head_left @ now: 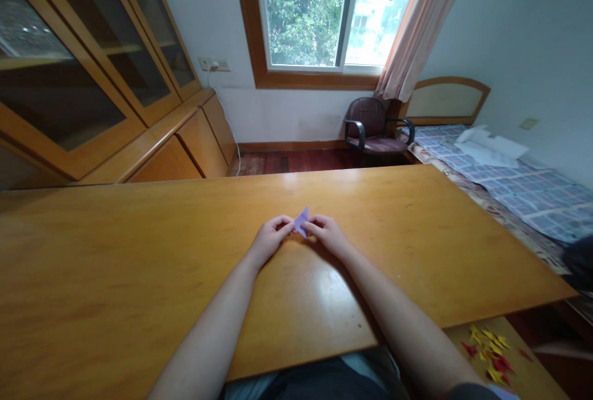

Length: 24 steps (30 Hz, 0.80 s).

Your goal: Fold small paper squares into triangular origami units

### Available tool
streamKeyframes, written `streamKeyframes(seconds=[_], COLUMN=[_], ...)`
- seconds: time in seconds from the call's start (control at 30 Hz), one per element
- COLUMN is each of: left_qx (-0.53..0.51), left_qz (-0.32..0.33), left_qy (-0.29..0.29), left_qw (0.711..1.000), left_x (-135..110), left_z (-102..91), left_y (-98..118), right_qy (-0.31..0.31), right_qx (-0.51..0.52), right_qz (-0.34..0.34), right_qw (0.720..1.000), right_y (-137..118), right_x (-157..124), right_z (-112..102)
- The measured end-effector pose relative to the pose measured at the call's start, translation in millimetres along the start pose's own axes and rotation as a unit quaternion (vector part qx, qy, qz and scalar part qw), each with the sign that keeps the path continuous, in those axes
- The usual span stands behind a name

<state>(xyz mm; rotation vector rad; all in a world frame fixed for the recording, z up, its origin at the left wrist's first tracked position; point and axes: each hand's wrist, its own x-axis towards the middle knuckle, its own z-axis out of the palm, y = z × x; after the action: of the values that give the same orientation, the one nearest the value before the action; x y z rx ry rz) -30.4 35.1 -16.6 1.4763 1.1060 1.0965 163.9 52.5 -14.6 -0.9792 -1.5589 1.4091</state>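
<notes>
Head view: pinching paper (301, 220) from both sides with left hand (273, 236) and right hand (327, 233), over the table (139, 258), probably to keep so small a piece steady.

Broad honey-brown wooden table (139, 264), glossy, faint grain; window glare on near middle, few small dark marks on top. Lower, right of near edge: yellowish-brown wooden board (535, 381), bearing loose cluster of small pointed yellow folded pieces (495, 376) and red folded pieces (469, 349), some touching. Beyond right edge: bed with wood-framed pale headboard (447, 99), blue-grey plaid sheet (537, 190), crumpled white sheets (493, 144) on top. Dark reddish wooden floor (291, 162) behind table.
</notes>
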Motion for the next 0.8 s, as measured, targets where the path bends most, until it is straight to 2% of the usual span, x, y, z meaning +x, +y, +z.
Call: streamKeyframes(seconds=[0.17, 0.53, 0.7, 0.8], left_qx=[0.008, -0.001, 0.006, 0.006], left_qz=[0.005, 0.0, -0.003, -0.003], left_qy=[0.006, 0.048, 0.015, 0.017], left_qw=[1.0, 0.999, 1.0, 1.0], left_x=[-0.4, 1.9, 1.0, 0.8], left_z=[0.1, -0.6, 1.0, 1.6], left_y=[1.0, -3.8, 0.0, 2.1], right_qy=[-0.006, 0.027, 0.02, 0.014], right_qx=[-0.017, 0.017, 0.01, -0.004], right_qz=[0.009, 0.03, 0.009, 0.012], right_qw=[1.0, 0.999, 1.0, 1.0], right_y=[-0.1, 10.2, 6.7, 4.4], right_x=[0.2, 1.5, 1.3, 0.6], right_z=[-0.9, 1.2, 1.3, 1.0])
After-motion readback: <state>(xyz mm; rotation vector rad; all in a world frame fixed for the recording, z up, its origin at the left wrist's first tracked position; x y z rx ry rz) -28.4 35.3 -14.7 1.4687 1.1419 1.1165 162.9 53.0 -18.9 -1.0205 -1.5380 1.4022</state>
